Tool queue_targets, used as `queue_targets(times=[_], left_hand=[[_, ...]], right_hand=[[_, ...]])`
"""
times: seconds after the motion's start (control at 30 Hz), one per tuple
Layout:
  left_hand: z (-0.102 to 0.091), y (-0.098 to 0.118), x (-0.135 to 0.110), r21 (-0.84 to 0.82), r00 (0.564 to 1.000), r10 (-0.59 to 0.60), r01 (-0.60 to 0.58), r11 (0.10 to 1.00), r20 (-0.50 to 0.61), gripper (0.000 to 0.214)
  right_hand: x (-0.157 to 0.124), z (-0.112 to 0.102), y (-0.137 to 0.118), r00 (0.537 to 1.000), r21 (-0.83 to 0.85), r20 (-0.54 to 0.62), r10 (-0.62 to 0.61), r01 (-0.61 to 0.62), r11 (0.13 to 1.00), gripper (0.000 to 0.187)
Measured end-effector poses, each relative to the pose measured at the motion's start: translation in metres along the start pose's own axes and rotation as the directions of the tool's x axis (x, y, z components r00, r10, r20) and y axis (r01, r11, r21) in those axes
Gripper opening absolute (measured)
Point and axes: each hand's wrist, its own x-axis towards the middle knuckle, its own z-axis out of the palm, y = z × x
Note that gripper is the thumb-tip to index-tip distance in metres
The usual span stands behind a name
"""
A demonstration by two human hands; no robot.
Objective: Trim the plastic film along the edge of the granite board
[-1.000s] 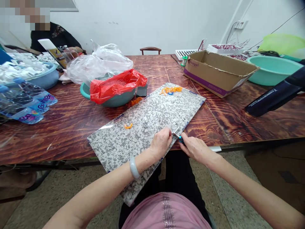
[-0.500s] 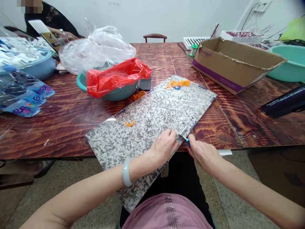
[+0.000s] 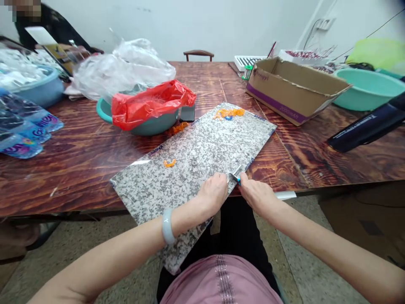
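Observation:
My left hand (image 3: 212,193) is closed, fingers pinched on something thin and pale that I cannot make out, just above the speckled granite-look board (image 3: 186,156). In my right hand (image 3: 257,194) is a small blue-handled metal tool (image 3: 236,178), its kind too small to tell, its metal end meeting the left fingertips. A thin silvery strip shows beside that end. On the board lie a small curved orange piece (image 3: 169,163), a heap of orange pieces (image 3: 230,112) and a blue piece (image 3: 228,118).
A teal basin (image 3: 152,126) with a red bag (image 3: 148,105) stands behind the board. Water bottles (image 3: 28,131) lie left. To the right are a cardboard box (image 3: 284,99), a green basin (image 3: 370,90) and a dark cylindrical object (image 3: 363,128). A person (image 3: 53,29) sits at far left.
The view has shifted slightly to the right. Both hands stay together near the board's edge, with the blue-handled tool still at the left fingertips.

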Motion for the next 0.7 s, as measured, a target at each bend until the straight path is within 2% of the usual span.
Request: queue_targets(times=[0.07, 0.1, 0.2, 0.27, 0.33, 0.43, 0.5, 0.6, 0.7], left_hand=[[0.001, 0.007, -0.002, -0.089, 0.998, -0.05, 0.048, 0.995, -0.027, 0.014], [0.002, 0.012, -0.005, -0.151, 0.998, -0.057, 0.056, 0.987, -0.001, 0.015], [0.002, 0.029, -0.021, -0.339, 0.99, 0.035, 0.014, 0.941, 0.139, 0.017], [-0.004, 0.031, -0.034, -0.42, 0.985, 0.075, -0.002, 0.908, 0.156, 0.015], [-0.017, 0.02, -0.043, -0.447, 0.994, 0.048, 0.001, 0.894, 0.099, 0.017], [-0.04, -0.012, -0.052, -0.41, 0.999, -0.016, -0.002, 0.912, -0.041, 0.02], [-0.048, -0.032, -0.055, -0.365, 0.996, -0.059, 0.028, 0.931, -0.074, 0.021], [-0.043, -0.043, -0.056, -0.33, 0.992, -0.098, 0.067, 0.942, -0.08, 0.021], [-0.027, -0.034, -0.046, -0.313, 0.993, -0.074, 0.04, 0.949, -0.095, 0.019]], right_hand=[[-0.002, -0.002, -0.004, 0.999, -0.004, -0.029, 0.03, -0.03, 1.0, 0.014], [-0.003, -0.003, -0.006, 0.998, 0.001, -0.039, 0.043, -0.043, 0.999, 0.015], [-0.004, -0.007, -0.009, 0.997, 0.035, -0.045, 0.067, -0.066, 0.997, 0.018], [-0.004, -0.007, -0.01, 0.997, 0.058, -0.044, 0.065, -0.063, 0.996, 0.02], [-0.003, -0.005, -0.009, 0.997, 0.084, -0.05, 0.056, -0.052, 0.995, 0.02], [-0.002, 0.002, -0.007, 0.996, 0.131, -0.076, 0.052, -0.042, 0.991, 0.019], [-0.001, 0.007, -0.006, 0.994, 0.162, -0.096, 0.056, -0.04, 0.986, 0.015], [-0.002, 0.012, -0.002, 0.991, 0.213, -0.126, 0.047, -0.02, 0.977, 0.015], [-0.008, 0.016, 0.007, 0.989, 0.273, -0.149, 0.017, 0.024, 0.962, 0.018]])
